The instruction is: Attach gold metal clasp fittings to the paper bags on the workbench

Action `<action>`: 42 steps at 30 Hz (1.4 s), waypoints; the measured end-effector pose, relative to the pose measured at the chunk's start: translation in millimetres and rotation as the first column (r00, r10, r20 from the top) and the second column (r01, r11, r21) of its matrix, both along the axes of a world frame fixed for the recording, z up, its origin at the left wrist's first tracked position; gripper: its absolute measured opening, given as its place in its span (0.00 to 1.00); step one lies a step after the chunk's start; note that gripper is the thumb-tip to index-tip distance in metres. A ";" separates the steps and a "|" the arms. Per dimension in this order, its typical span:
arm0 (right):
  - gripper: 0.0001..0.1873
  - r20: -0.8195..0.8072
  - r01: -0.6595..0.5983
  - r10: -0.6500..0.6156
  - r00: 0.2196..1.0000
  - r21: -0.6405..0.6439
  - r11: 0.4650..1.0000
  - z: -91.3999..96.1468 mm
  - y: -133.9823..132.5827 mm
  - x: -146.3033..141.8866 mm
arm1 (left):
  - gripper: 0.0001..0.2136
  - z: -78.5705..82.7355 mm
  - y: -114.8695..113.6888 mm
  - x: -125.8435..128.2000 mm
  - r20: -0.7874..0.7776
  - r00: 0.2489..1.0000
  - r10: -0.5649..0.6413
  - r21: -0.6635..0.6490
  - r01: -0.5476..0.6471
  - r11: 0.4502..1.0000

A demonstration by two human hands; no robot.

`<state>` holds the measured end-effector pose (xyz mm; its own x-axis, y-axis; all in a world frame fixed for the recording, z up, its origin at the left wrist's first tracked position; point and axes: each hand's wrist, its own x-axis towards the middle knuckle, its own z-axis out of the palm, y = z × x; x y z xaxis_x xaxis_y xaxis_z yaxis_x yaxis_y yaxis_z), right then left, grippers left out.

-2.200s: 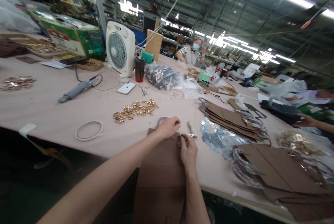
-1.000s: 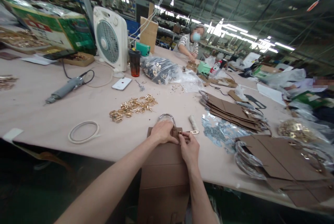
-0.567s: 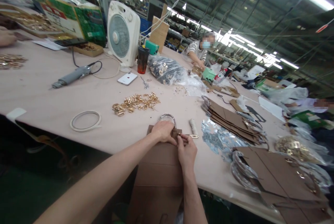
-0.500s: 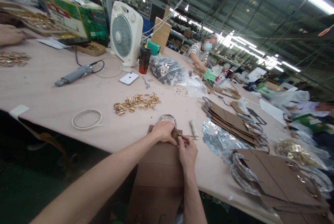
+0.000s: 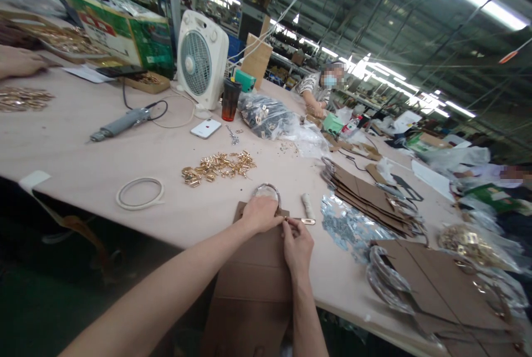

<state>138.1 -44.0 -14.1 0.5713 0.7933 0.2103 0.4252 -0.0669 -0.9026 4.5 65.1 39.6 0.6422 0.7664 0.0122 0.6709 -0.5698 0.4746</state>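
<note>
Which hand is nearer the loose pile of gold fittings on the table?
Left. The left hand rests on the brown panel just short of the gold fittings; the right hand sits farther right, beyond it.

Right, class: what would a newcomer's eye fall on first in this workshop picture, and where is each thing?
Front and centre, the left hand and right hand meet at the top edge of a flat brown card bag, the right pinching a small gold metal fitting. Just beyond lies a glittering heap of gold metal clips, and a white box fan stands further back on the long pale table.
</note>
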 end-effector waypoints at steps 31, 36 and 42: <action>0.19 0.108 0.062 -0.059 0.992 -0.030 0.998 3.0 0.0 -2.4 | 0.14 -3.4 10.3 5.9 0.023 1.000 -0.010 -0.097 0.012 0.995; 0.18 0.107 0.057 -0.054 0.993 -0.026 0.998 4.2 0.0 -2.8 | 0.18 -5.6 15.5 8.8 0.022 1.000 0.017 -0.142 -0.014 0.990; 0.17 0.117 0.044 -0.039 0.992 -0.033 0.999 6.3 1.8 -3.1 | 0.19 -1.9 12.9 10.3 0.026 0.999 0.043 -0.179 -0.038 0.983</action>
<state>135.0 -42.1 -7.9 0.5772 0.7776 0.2494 0.5234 -0.1179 -0.8439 14.7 78.0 37.7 0.6119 0.7835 -0.1084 0.6757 -0.4466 0.5864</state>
